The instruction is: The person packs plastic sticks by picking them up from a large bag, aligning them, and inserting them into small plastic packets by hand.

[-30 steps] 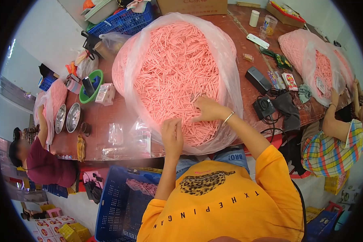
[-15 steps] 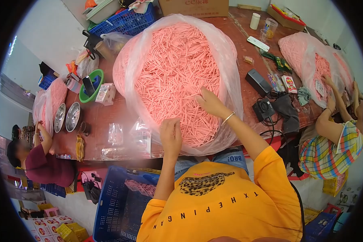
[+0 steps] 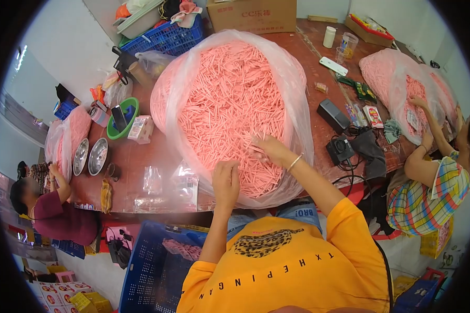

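Note:
A large clear plastic bag (image 3: 296, 112) stands wide open in front of me, filled with thin pink sticks (image 3: 230, 94). At the right front part of the heap, my right hand (image 3: 272, 149) curls its fingers around some of the sticks; its fingertips are partly hidden among them. My left hand (image 3: 226, 183) is held over the near left rim of the bag with its fingers pressed together. Whatever may be between those fingers is too small to make out.
A blue crate (image 3: 146, 261) with pink material stands below the table's front edge. Metal bowls (image 3: 97, 156) and a green basin (image 3: 132, 107) are left; a black adapter (image 3: 339, 150) with cables is right. Co-workers sit at both sides beside other pink bags (image 3: 381, 73).
My right hand has moved slightly down in the heap, and its fingers now curl around sticks. The left hand stays by the rim. The whole view has shifted slightly.

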`<state>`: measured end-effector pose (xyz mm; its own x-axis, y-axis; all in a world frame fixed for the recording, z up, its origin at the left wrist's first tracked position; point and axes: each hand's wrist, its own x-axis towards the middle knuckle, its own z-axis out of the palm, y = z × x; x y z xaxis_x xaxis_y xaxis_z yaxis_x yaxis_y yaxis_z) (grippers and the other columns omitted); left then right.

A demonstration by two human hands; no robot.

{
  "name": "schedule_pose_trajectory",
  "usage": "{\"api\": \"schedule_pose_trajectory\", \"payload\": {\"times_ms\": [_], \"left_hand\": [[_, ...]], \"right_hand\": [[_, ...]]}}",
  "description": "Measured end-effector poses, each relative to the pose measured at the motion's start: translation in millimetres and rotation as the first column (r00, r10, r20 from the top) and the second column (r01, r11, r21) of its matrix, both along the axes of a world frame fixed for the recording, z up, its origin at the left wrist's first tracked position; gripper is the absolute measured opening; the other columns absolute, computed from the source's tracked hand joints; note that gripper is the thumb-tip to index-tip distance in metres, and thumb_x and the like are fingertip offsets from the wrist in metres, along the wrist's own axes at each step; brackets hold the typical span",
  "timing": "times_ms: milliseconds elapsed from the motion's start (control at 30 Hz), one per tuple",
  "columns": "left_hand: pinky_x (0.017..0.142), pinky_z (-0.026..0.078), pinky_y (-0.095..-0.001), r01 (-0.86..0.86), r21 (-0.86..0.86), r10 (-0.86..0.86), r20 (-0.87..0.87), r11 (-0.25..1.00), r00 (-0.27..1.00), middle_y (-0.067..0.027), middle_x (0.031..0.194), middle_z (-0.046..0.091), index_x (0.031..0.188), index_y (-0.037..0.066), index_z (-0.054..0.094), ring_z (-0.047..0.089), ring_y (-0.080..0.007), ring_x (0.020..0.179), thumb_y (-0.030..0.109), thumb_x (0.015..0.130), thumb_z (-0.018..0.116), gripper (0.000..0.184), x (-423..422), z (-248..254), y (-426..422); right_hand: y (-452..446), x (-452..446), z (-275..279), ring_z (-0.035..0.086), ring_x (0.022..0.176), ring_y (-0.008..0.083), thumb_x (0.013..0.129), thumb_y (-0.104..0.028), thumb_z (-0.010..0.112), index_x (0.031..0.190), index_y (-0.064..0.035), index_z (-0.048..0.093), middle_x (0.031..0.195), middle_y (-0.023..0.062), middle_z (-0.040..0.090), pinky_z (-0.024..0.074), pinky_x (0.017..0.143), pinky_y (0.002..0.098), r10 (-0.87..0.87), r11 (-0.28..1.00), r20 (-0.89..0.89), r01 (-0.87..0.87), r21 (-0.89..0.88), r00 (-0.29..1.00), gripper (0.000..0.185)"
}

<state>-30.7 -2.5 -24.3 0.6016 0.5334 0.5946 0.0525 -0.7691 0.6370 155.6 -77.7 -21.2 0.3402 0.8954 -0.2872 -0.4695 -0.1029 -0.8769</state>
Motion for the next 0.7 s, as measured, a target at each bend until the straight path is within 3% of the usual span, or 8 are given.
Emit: {"api": "schedule_pose_trajectory", "payload": {"times_ms": [67,167,267,367,467,567,667,700], "left_hand": [[0.074,0.046,-0.0344,-0.037,0.016,0.037,-0.020,0.999,0.999,-0.0123,0.089,0.061,0.102,0.001,0.066,0.059,-0.0265,0.082,-0.001,0.089,0.060,0.014,-1,-1,3],[0.078,0.044,-0.0385,-0.011,-0.041,0.008,-0.054,0.999,0.999,-0.0128,0.091,0.062,0.101,0.002,0.065,0.058,-0.0302,0.086,0.001,0.088,0.060,0.014,1,4,6],[0.074,0.045,-0.0368,-0.012,-0.003,0.012,-0.062,1.000,0.998,-0.0129,0.089,0.061,0.100,0.002,0.065,0.058,-0.0292,0.082,0.003,0.088,0.060,0.013,5,5,8],[0.069,0.046,-0.0305,0.005,-0.088,-0.008,-0.036,0.996,0.999,-0.0102,0.086,0.059,0.104,0.001,0.066,0.058,-0.0212,0.077,0.004,0.092,0.059,0.015,7,7,8],[0.068,0.045,-0.0319,0.034,-0.336,-0.035,0.002,0.941,0.999,-0.0111,0.088,0.061,0.106,0.002,0.067,0.057,-0.0222,0.077,0.005,0.090,0.061,0.018,13,8,8],[0.071,0.046,-0.0305,0.087,-0.688,-0.080,0.042,0.721,0.996,-0.0109,0.089,0.062,0.108,0.001,0.067,0.058,-0.0201,0.079,0.006,0.091,0.060,0.019,24,14,13],[0.068,0.046,-0.0267,0.219,-0.309,-0.200,0.094,0.926,0.975,-0.0060,0.087,0.063,0.105,0.000,0.068,0.056,-0.0123,0.075,0.007,0.093,0.060,0.015,32,10,14],[0.067,0.046,-0.0270,0.217,-0.257,-0.209,0.058,0.942,0.976,-0.0062,0.086,0.062,0.103,0.001,0.068,0.056,-0.0129,0.074,0.007,0.093,0.060,0.014,32,15,8]], "right_hand": [[-7,0,10,0.033,0.050,0.0039,0.099,-0.030,0.058,0.097,-0.0077,0.057,0.065,-0.0061,0.040,0.0269,0.043,0.0204,0.055,0.998,-0.115,-0.054,0.012,0.992,0.022],[-10,15,3,0.032,0.049,0.0034,0.097,-0.025,0.061,0.095,-0.0086,0.058,0.064,-0.0069,0.041,0.0241,0.042,0.0215,0.088,0.996,-0.147,-0.084,0.034,0.985,0.017],[-18,-4,31,0.031,0.049,0.0027,0.094,-0.023,0.065,0.095,-0.0098,0.060,0.062,-0.0073,0.040,0.0211,0.042,0.0225,0.110,0.986,0.291,-0.068,-0.149,0.950,0.015],[-17,5,5,0.030,0.048,0.0029,0.091,-0.024,0.069,0.096,-0.0094,0.061,0.061,-0.0079,0.038,0.0202,0.042,0.0236,0.108,0.993,0.043,-0.109,0.037,0.993,0.017],[-18,-3,2,0.032,0.050,0.0043,0.092,-0.021,0.067,0.096,-0.0055,0.060,0.062,-0.0075,0.039,0.0250,0.043,0.0228,0.044,0.999,0.121,-0.046,0.008,0.992,0.018],[-15,-34,10,0.037,0.055,0.0050,0.094,-0.019,0.064,0.094,-0.0040,0.059,0.067,-0.0050,0.043,0.0312,0.047,0.0219,-0.057,0.985,0.205,0.022,0.170,0.977,0.016],[-15,-33,-17,0.046,0.061,0.0083,0.095,-0.017,0.061,0.098,-0.0015,0.060,0.075,-0.0014,0.051,0.0408,0.055,0.0241,0.024,0.993,0.445,-0.073,0.094,0.895,0.016],[-12,-33,-29,0.049,0.063,0.0099,0.095,-0.017,0.061,0.101,-0.0013,0.060,0.078,-0.0002,0.053,0.0429,0.058,0.0256,-0.040,0.980,0.515,-0.067,0.187,0.856,0.017]]}}
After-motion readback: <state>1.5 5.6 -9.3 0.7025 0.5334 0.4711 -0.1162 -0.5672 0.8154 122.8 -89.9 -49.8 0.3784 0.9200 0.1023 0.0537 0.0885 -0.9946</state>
